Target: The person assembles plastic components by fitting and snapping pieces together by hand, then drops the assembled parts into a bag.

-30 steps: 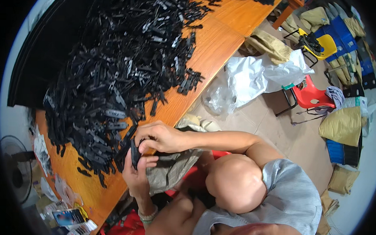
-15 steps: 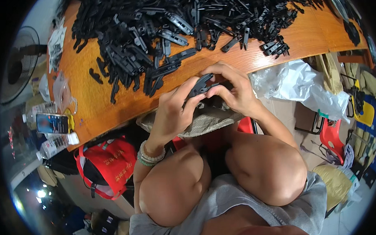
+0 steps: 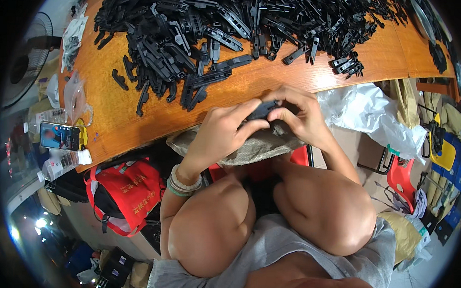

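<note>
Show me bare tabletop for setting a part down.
Bare table: front left, between the plastic bag and the heap of black parts; also a strip between the heap and front edge, ahead of the right hand. Crowded: far middle, under the heap, and left, around phone and bottle.

left hand [image 3: 222, 131], right hand [image 3: 301, 116] — black part [image 3: 263, 110] held between, sack [image 3: 260, 150] below

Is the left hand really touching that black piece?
Touching. The head view shows it: the left hand has the black piece gripped between its fingers and thumb.
</note>
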The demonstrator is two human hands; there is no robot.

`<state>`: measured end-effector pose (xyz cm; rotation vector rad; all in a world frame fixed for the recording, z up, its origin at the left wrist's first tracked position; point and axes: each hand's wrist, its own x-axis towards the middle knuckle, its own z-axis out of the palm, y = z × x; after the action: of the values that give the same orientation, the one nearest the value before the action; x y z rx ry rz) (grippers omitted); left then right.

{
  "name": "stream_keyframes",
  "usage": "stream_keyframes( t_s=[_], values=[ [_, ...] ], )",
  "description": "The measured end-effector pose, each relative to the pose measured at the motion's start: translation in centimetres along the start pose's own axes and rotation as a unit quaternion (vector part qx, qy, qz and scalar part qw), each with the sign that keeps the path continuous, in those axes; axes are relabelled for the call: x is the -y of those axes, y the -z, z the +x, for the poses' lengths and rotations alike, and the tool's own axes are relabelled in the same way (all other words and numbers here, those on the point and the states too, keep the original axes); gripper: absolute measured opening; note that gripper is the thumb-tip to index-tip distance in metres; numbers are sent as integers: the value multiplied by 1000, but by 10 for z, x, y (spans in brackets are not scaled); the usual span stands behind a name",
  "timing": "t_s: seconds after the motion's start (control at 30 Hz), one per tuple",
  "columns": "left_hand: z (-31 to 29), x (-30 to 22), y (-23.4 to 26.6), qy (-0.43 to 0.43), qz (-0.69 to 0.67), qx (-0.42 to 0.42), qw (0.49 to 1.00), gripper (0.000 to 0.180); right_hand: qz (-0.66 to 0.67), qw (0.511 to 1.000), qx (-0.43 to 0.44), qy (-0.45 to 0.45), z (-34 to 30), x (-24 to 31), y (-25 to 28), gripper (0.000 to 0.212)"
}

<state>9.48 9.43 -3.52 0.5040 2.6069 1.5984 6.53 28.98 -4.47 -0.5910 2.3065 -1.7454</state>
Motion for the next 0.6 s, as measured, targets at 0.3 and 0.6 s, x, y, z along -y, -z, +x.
stream_keyframes(
  t_s=[0.3, 0.6],
  values=[
    [25, 6, 33, -76, 396, -110, 908, 26, -270, 945, -166, 85, 24, -10, 33, 14],
    [18, 40, 30, -176, 408, -179, 878, 22, -342, 908, -181, 159, 39, -53, 24, 31]
  ],
)
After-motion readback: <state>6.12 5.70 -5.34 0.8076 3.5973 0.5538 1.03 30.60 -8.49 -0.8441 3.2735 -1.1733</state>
